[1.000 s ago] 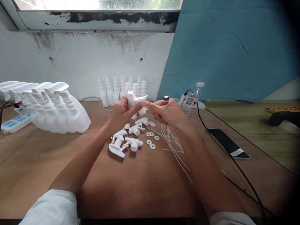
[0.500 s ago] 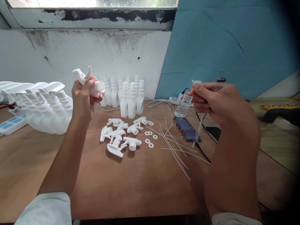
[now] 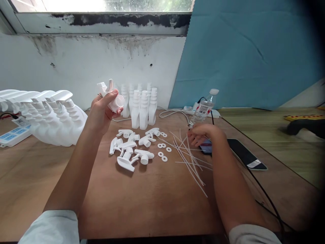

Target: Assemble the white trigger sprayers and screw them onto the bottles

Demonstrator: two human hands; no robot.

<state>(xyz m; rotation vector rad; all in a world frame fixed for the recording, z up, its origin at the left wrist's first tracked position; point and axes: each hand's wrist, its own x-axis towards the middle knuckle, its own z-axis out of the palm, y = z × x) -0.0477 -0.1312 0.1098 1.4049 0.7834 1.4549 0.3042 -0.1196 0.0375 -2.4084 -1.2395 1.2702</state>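
A white trigger sprayer head (image 3: 117,103) is in my left hand (image 3: 104,110), raised in front of the white bottles, its round collar facing me. My right hand (image 3: 199,135) is low over the table at the upper end of the thin white tubes (image 3: 186,156). Its fingers curl inward at the tubes; whatever lies between the fingertips is hidden. Several more sprayer heads (image 3: 144,156) lie in a loose group at the table's middle. Between them and the tubes are several small white ring washers (image 3: 165,158).
White bottles (image 3: 143,112) stand upright by the wall. At the left is a pile of white bottles (image 3: 56,118) beside a power strip (image 3: 15,135). A clear water bottle (image 3: 203,110) stands behind my right hand, a phone (image 3: 206,147) and black cable (image 3: 264,189) nearby.
My right hand has come down and left from its raised position to the tubes. My left hand, still holding the sprayer head, has shifted right and slightly down.
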